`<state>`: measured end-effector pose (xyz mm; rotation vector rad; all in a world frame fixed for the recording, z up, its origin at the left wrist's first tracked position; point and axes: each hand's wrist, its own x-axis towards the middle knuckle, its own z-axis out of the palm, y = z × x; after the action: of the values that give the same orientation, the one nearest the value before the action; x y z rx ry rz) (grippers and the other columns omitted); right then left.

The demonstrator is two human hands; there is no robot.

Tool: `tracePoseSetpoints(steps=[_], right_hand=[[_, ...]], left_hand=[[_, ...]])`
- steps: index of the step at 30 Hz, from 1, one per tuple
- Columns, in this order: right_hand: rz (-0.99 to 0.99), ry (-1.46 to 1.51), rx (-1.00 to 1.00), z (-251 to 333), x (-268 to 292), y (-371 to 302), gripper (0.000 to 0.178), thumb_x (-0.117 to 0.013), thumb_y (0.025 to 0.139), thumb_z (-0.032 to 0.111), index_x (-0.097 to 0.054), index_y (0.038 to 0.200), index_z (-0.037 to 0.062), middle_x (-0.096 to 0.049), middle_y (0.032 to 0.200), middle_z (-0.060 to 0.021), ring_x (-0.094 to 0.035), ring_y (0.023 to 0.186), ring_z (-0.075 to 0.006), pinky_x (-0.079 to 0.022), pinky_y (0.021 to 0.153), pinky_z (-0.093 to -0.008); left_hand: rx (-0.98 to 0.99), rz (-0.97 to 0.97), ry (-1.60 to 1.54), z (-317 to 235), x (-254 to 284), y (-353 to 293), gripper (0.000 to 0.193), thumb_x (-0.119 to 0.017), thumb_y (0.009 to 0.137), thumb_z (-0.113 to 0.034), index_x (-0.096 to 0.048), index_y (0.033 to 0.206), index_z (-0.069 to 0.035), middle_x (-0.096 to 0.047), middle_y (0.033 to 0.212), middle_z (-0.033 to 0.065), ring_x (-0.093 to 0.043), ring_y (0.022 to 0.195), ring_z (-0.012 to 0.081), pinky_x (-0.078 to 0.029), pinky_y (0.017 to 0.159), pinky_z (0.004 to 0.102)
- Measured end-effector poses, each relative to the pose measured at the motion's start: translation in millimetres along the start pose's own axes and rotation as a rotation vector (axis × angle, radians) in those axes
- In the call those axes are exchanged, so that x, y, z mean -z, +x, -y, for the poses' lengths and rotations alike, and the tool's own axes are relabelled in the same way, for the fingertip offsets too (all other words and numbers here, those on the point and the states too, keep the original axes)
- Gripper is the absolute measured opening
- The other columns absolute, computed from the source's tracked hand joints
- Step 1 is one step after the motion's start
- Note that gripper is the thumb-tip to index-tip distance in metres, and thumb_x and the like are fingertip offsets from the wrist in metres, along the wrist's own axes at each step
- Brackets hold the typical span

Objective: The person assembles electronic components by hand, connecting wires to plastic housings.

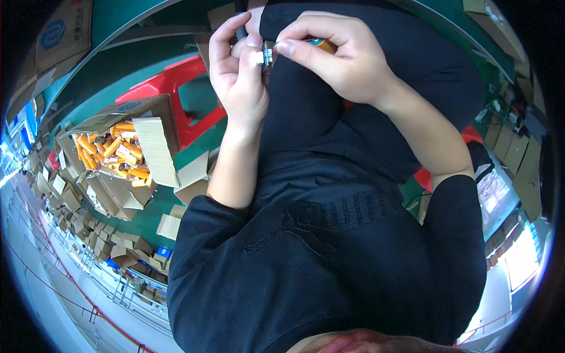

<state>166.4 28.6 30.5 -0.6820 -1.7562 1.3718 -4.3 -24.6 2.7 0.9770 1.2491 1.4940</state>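
Above my lap, my left hand [238, 73] pinches a small circuit board with a white connector [264, 57] between thumb and fingers. Its index finger is raised and curved. Close by on the right, my right hand [344, 59] is closed around an orange cylindrical battery [323, 45], mostly hidden by the palm and fingers. The right thumb and index fingertip press together beside the board, with what looks like a thin lead between them, too small to make out surely. A dark object behind the left fingers is largely covered.
A cardboard box [158, 144] full of orange cylindrical batteries [112, 150] stands open at left. Beside it is a red plastic stool [191, 120]. Many cartons [126, 250] lie beyond on the green floor. A curved table edge [126, 29] runs along the top left.
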Motion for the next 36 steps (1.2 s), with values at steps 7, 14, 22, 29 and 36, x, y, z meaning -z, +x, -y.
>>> tracePoseSetpoints(steps=[7,14,22,29,36], right_hand=[[0.025,-0.029,0.041,6,3,4,0.006,-0.068,0.094,0.001,-0.073,0.095,-0.002,-0.071,0.089,-0.0086,-0.059,0.07,-0.0156,-0.045,0.064,-0.0252],[0.064,-0.094,-0.068,8,4,5,0.005,-0.069,0.092,0.003,-0.072,0.095,0.0021,-0.065,0.084,-0.0073,-0.051,0.062,-0.0178,-0.04,0.057,-0.0307],[0.031,-0.072,-0.116,5,-6,5,0.007,-0.069,0.091,0.004,-0.07,0.096,-0.0002,-0.066,0.084,-0.008,-0.058,0.068,-0.0191,-0.045,0.061,-0.0313],[0.15,0.003,-0.322,8,9,9,0.016,-0.063,0.096,0.005,-0.066,0.111,-0.0001,-0.068,0.095,-0.0125,-0.064,0.076,-0.0241,-0.05,0.067,-0.033],[-0.442,0.861,-0.577,0,53,28,0.035,-0.051,0.098,0.0,-0.052,0.133,0.0012,-0.063,0.12,-0.0225,-0.068,0.1,-0.0349,-0.056,0.091,-0.046]], left_hand=[[-0.003,0.009,-0.022,3,-1,0,0.037,-0.052,0.107,-0.019,-0.053,0.14,-0.003,-0.055,0.083,0.0012,-0.045,0.062,0.0031,-0.033,0.056,0.0178],[-0.172,0.137,0.123,13,0,0,0.054,-0.064,0.099,-0.024,-0.045,0.144,0.0,-0.052,0.082,0.0009,-0.044,0.067,0.0069,-0.034,0.061,0.0183],[-0.115,-0.025,0.094,13,1,-1,0.041,-0.056,0.106,-0.025,-0.049,0.14,-0.002,-0.049,0.077,-0.0021,-0.042,0.066,0.0052,-0.034,0.063,0.0184],[0.024,-0.282,0.106,7,31,32,0.043,-0.038,0.113,-0.037,-0.053,0.135,-0.003,-0.043,0.071,-0.0044,-0.035,0.057,0.0038,-0.029,0.053,0.0189],[0.173,-0.204,-0.02,15,38,15,0.04,-0.036,0.114,-0.035,-0.055,0.134,-0.007,-0.042,0.071,-0.005,-0.035,0.058,0.0026,-0.027,0.052,0.019]])
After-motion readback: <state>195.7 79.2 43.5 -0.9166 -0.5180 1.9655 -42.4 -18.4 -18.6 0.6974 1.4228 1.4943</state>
